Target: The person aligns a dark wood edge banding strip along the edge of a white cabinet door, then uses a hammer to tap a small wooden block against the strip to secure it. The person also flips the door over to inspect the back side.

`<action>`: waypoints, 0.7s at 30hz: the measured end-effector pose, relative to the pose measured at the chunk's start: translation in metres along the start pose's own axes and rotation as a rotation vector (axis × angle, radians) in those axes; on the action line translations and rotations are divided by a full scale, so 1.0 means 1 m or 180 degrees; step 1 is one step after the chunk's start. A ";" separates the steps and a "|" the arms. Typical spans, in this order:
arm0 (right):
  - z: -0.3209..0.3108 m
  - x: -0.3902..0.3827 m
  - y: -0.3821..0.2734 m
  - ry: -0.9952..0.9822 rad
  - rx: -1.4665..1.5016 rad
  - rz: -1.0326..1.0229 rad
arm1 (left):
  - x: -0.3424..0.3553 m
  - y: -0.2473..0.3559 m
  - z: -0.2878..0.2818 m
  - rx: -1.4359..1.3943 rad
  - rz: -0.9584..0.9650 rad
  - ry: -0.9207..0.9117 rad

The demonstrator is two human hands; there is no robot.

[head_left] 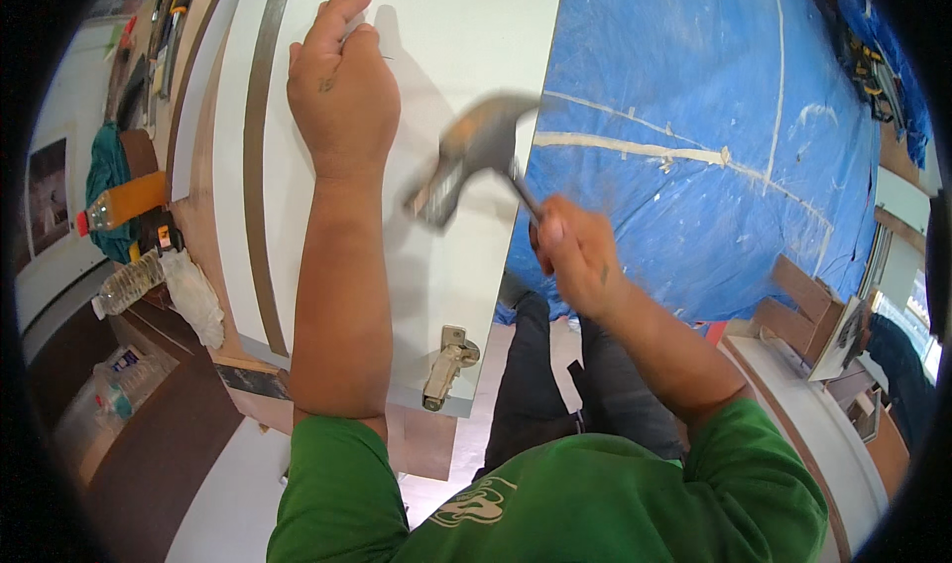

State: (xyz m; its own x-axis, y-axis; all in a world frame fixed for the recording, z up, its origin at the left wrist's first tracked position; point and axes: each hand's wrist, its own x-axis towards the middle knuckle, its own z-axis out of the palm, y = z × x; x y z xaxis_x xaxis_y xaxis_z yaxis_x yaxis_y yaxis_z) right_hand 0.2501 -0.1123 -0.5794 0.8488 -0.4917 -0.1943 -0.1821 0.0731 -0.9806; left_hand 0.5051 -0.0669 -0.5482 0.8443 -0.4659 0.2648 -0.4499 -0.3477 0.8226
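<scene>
Green T-shirt (595, 494) near; R hand (580, 255) clamped on claw hammer (478, 148); L hand (347, 97), grip can't tell, over far wht. cabinet door (446, 285): misaimed blow could bruise L hand.

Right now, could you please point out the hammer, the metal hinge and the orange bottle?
Hammer (483, 144): head view, on its blurred metal head.
Metal hinge (448, 369): head view, on its body.
Orange bottle (127, 204): head view, on its side.

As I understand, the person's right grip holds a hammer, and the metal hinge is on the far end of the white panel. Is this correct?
Not quite: the metal hinge is on the near end of the white panel, low in the head view. The right grip does hold a hammer.
</scene>
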 end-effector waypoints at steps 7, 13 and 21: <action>0.008 -0.035 0.022 -0.0337 -0.0418 -0.0516 | -0.001 0.003 -0.002 -0.0197 -0.0120 -0.0061; -0.004 0.013 0.021 -0.0030 -0.0581 -0.0598 | 0.000 0.010 -0.001 0.0231 -0.0051 -0.0148; -0.030 0.074 0.003 0.0094 -0.0267 -0.0385 | 0.002 0.001 0.005 0.0007 -0.0143 -0.0116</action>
State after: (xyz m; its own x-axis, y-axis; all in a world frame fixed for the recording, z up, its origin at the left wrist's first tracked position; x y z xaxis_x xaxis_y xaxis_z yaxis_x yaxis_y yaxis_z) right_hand 0.2975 -0.1745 -0.5962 0.8524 -0.5179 -0.0727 -0.1211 -0.0603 -0.9908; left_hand 0.5047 -0.0723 -0.5498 0.8525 -0.4790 0.2092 -0.4125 -0.3707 0.8321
